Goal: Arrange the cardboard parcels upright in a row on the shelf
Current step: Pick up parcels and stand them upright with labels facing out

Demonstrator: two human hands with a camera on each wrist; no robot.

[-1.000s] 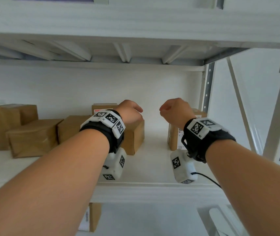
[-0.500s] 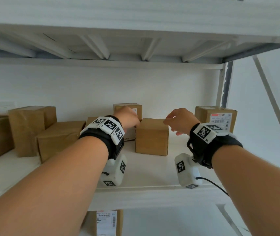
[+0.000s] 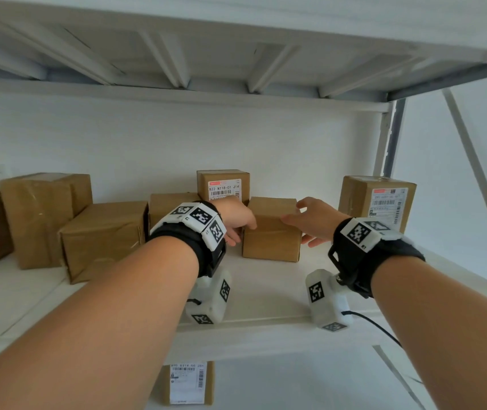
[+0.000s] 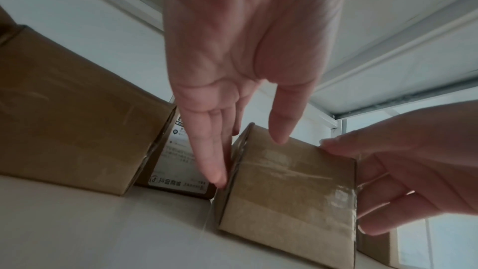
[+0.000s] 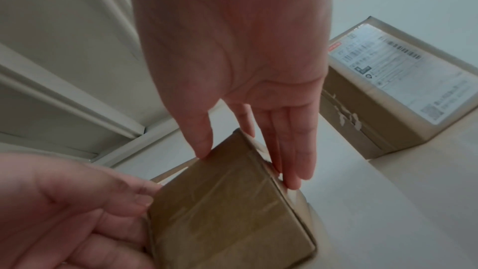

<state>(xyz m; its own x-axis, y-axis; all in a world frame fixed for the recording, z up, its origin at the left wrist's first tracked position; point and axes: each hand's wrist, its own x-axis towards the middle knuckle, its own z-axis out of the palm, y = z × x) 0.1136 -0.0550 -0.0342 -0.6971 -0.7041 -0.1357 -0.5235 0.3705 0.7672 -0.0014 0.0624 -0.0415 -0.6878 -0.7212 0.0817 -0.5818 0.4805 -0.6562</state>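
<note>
A small plain cardboard parcel (image 3: pixel 271 232) stands on the white shelf (image 3: pixel 266 294), near the middle. My left hand (image 3: pixel 243 233) touches its left face with straight fingers (image 4: pixel 217 171), and the thumb hovers over its top. My right hand (image 3: pixel 298 229) lies against its right face with straight fingers (image 5: pixel 294 171), thumb tip on the top edge. In the left wrist view the parcel (image 4: pixel 292 187) sits between both hands. The right wrist view shows the same parcel (image 5: pixel 227 212) resting on the shelf.
A labelled parcel (image 3: pixel 223 186) stands right behind, and another (image 3: pixel 168 204) behind my left wrist. A labelled one (image 3: pixel 378 199) stands at the right by the post (image 3: pixel 384 143). Left are a lying parcel (image 3: pixel 103 238) and taller ones (image 3: pixel 40 214). One more (image 3: pixel 187 383) sits below.
Both hands went from loose fists above the shelf down to the small parcel's sides, with the fingers now stretched out. The head view shifted right and closer.
</note>
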